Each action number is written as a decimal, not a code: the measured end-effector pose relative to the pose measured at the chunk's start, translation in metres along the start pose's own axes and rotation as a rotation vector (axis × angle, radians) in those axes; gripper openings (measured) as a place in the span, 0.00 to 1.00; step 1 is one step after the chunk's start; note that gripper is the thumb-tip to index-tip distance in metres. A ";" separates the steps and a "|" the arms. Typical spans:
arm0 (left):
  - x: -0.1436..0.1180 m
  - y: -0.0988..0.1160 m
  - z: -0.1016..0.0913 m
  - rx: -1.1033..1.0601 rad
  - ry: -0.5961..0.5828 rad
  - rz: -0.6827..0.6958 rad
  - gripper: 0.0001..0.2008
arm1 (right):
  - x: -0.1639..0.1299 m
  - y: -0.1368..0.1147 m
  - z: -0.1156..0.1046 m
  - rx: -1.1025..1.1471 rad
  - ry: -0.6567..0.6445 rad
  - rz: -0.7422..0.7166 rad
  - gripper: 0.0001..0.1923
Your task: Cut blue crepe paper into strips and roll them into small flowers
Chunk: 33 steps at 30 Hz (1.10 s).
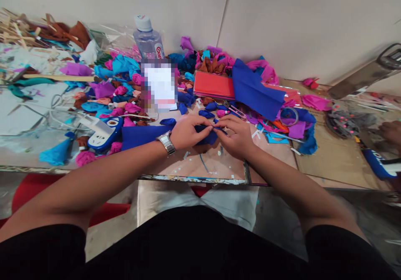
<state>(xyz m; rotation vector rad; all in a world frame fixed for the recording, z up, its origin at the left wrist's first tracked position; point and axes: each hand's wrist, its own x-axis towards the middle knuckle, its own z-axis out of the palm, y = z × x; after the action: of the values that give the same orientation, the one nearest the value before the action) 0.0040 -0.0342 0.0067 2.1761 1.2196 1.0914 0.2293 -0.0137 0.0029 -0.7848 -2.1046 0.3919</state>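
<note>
Both pinched on the small blue crepe piece (209,137) just above the surface (219,165), left hand (188,132) and right hand (238,136) closed fingertip to fingertip; likely featherlight, limp, easily torn, best gripped lightly at the folded edge.

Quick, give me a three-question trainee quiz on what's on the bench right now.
1. True or false: both hands pinch the same dark blue piece.
2. What stands at the back by the wall: A) a glass jar, B) a plastic water bottle, C) a paint tin?
3. Which wrist carries the watch?

Key
1. True: the left hand and right hand meet on the dark blue crepe piece.
2. B, the water bottle behind the blurred card.
3. The left; the metal watch sits on it.
</note>
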 end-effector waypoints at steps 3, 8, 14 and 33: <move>0.000 0.000 0.000 -0.002 0.001 0.015 0.12 | 0.000 -0.001 0.000 0.005 -0.002 0.002 0.05; 0.000 0.001 0.000 0.020 0.000 0.011 0.11 | 0.001 -0.003 -0.001 0.010 -0.007 -0.009 0.04; -0.001 0.000 0.002 0.049 -0.020 0.017 0.13 | 0.001 -0.003 0.000 -0.003 -0.064 0.017 0.03; -0.002 0.001 0.001 0.095 -0.013 0.108 0.14 | 0.002 -0.003 0.002 0.051 -0.066 0.067 0.02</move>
<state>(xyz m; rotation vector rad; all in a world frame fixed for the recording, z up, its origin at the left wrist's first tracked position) 0.0047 -0.0360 0.0058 2.3412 1.1829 1.0797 0.2255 -0.0149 0.0044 -0.8241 -2.1252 0.5119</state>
